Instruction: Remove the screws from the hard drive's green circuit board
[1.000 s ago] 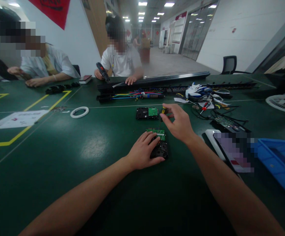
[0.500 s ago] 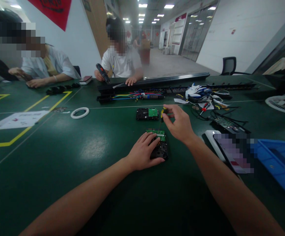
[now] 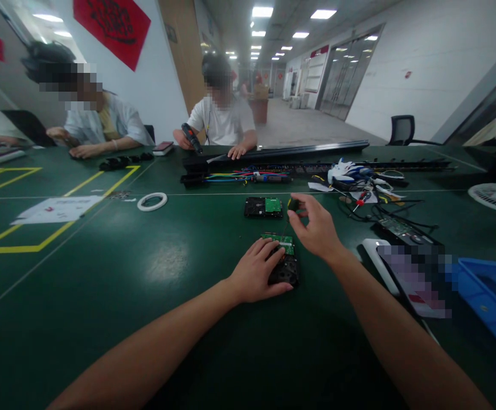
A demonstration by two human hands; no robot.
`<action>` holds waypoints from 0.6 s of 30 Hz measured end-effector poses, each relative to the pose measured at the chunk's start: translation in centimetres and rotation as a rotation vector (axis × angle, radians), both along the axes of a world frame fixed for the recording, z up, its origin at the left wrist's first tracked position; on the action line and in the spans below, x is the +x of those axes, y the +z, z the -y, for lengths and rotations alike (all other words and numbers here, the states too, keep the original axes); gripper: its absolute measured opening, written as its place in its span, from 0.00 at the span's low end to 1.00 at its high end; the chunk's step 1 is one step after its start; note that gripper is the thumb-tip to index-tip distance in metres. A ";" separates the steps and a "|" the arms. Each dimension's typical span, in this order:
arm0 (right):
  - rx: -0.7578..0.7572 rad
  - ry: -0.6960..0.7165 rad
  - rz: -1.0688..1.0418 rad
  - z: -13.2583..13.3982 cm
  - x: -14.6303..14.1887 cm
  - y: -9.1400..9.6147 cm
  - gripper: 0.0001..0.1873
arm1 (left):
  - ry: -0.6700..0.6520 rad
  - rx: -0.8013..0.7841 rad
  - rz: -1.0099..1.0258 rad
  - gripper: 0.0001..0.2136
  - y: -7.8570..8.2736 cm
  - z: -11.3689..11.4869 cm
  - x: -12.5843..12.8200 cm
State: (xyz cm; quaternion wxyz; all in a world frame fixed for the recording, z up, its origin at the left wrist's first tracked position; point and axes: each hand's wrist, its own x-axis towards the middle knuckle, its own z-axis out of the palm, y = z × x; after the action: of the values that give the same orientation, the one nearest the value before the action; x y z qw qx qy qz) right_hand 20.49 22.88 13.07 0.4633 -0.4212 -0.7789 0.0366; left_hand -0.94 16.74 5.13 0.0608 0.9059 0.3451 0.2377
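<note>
A hard drive (image 3: 288, 272) with a green circuit board lies on the table in front of me. My left hand (image 3: 256, 270) rests across its left side, fingers on the board and thumb along the near edge, steadying it. In my right hand (image 3: 314, 225), thumb and fingers pinch the yellow-and-black handle of a screwdriver (image 3: 292, 204). Its thin shaft points down to the far part of the board; the tip is too small to make out. Just beyond sits a second hard drive (image 3: 263, 207), also showing a green board, with neither hand on it.
To the right are a phone-like device (image 3: 380, 265), a blue tray (image 3: 493, 290), a circuit board with cables (image 3: 405, 230) and gloves (image 3: 345, 172). A white ring (image 3: 152, 201) and paper (image 3: 57, 209) lie left. Across the table, a person holds a power screwdriver (image 3: 192, 138) beside long black housings.
My view has shifted slightly, moving everything right and down in the picture. The screwdriver's handle shows less yellow now, and my right fingers have shifted around it. My left hand stays on the hard drive.
</note>
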 end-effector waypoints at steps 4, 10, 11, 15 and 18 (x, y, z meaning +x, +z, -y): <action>-0.052 -0.011 0.032 0.0 0.0 -0.6 0.25 | -0.003 0.000 -0.009 0.42 0.1 0.0 0.0; -0.034 0.006 0.023 0.2 0.1 -0.8 0.25 | 0.001 0.004 -0.010 0.43 -0.1 0.0 0.0; -0.037 0.003 0.017 0.3 0.1 -0.9 0.25 | 0.001 0.004 -0.010 0.43 -0.1 0.0 0.0; -0.090 -0.003 -0.006 0.5 -0.2 -1.0 0.27 | -0.001 0.005 0.000 0.42 -0.2 -0.1 0.0; -0.121 0.010 -0.021 0.4 -0.4 -1.0 0.28 | -0.001 0.007 0.002 0.43 -0.3 -0.1 0.0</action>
State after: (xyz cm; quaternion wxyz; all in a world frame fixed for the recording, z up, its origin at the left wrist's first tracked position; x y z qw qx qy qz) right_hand 20.13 22.43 12.02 0.4448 -0.4441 -0.7725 0.0904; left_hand -0.90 16.85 4.86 0.0582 0.9060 0.3439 0.2398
